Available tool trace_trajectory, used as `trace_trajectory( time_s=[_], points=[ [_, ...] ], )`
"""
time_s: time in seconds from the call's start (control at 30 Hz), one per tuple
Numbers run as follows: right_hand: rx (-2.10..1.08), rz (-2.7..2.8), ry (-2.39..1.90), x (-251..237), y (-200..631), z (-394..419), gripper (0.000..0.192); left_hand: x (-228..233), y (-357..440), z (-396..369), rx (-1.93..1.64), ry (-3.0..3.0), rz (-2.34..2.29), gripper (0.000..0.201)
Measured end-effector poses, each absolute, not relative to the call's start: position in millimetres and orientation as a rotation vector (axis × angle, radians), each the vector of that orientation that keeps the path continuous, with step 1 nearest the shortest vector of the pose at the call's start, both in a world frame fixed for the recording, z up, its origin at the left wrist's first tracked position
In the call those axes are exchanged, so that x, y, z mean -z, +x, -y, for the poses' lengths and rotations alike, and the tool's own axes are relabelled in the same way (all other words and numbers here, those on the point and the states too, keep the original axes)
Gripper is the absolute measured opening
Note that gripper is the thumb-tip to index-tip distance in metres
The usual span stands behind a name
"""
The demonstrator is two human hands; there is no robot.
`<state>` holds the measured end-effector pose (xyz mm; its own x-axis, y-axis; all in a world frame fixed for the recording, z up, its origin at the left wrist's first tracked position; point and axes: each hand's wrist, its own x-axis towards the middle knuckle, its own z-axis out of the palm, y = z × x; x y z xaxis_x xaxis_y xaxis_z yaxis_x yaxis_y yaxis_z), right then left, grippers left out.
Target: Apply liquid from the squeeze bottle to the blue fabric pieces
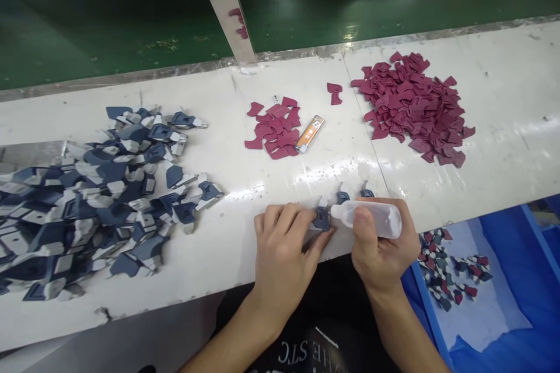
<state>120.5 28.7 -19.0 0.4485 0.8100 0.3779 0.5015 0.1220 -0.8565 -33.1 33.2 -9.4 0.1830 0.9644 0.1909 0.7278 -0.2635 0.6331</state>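
Note:
Near the table's front edge, my left hand point(286, 242) grips a small navy and white plastic part point(322, 218) between thumb and fingers. My right hand point(385, 245) is wrapped round a translucent squeeze bottle point(371, 218), tilted so its nozzle points left at that part. Whether the nozzle touches the part, I cannot tell. Just behind the bottle stand two more navy parts, one point(342, 195) beside the nozzle and another point(366, 191) farther right. Ahead of my hands lies a small group of flat maroon pieces point(275, 128), with an orange-labelled utility knife point(310, 134) against its right side.
A big heap of navy and white parts point(109, 198) covers the table's left. At the right lies a pile of maroon pieces point(413, 105), with a few loose maroon pieces point(335, 93) beside it. A blue bin point(516, 256) below right holds parts with maroon on them. A metal post point(227, 11) rises behind.

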Motion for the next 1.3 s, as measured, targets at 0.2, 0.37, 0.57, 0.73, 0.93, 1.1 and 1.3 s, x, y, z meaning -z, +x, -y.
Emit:
trace_trajectory(
  time_s=[0.2, 0.37, 0.57, 0.73, 0.93, 1.1, 1.3],
  points=[
    [-0.337, 1.221, -1.509, 22.5, 123.3, -24.6, 0.013, 10.0, -32.3, -34.0, -0.83, 2.055, -1.591, 0.017],
    [-0.334, 1.117, -1.481, 23.5, 120.8, -24.9, 0.012, 8.8, -32.9, -33.7, -0.821, 2.058, -1.597, 0.017],
    [-0.352, 1.17, -1.505, 22.5, 122.4, -25.5, 0.012, 8.7, -32.7, -34.0, -0.819, 2.057, -1.605, 0.017],
    [-0.414, 1.21, -1.474, 24.7, 123.8, -23.6, 0.012, 9.5, -33.0, -34.1, -0.815, 2.068, -1.598, 0.017],
    [-0.426, 0.921, -1.369, 14.5, 128.4, -25.6, 0.022, 13.0, -35.7, -33.8, -0.815, 2.127, -1.597, 0.02],
    [-0.515, 0.835, -1.362, -0.1, 167.3, -39.0, 0.032, 19.0, -37.9, -35.4, -0.849, 2.161, -1.656, 0.016],
    [-0.588, 0.95, -1.573, -1.5, 203.5, -66.9, 0.034, 21.3, -40.4, -41.9, -0.891, 2.18, -1.762, 0.021]
  ],
)
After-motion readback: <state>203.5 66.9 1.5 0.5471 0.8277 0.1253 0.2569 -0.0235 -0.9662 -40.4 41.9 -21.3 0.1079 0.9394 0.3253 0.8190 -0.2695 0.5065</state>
